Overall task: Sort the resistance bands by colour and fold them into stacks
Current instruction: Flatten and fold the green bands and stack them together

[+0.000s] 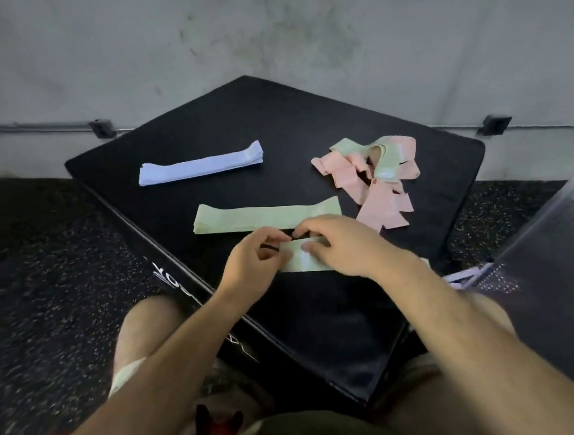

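Okay, head view: you're at a black box (pixel 271 122), both hands low over its near half.
Green band (pixel 308 262): pale green, flat, short folded piece with a shiny lighter patch; it lies on the box between your hands.
Left hand (pixel 258 260): thumb and fingertips pinch the band's left end.
Right hand (pixel 342 244): fingers curl over the band's top edge with the thumb on its face, gripping it.
Green stack (pixel 265 215): same pale green, folded into a flat strip, just beyond your knuckles.
Lilac stack (pixel 202 164): pale lilac-blue, folded flat, far left of the box, well apart from the green.
Unsorted pile (pixel 371 173): pink bands tangled with a couple of green ones, far right of the box.
Box writing (pixel 166 275): white lettering on the left side face, too blurred to read.
Band labels: lighter patches near some ends, no text legible.
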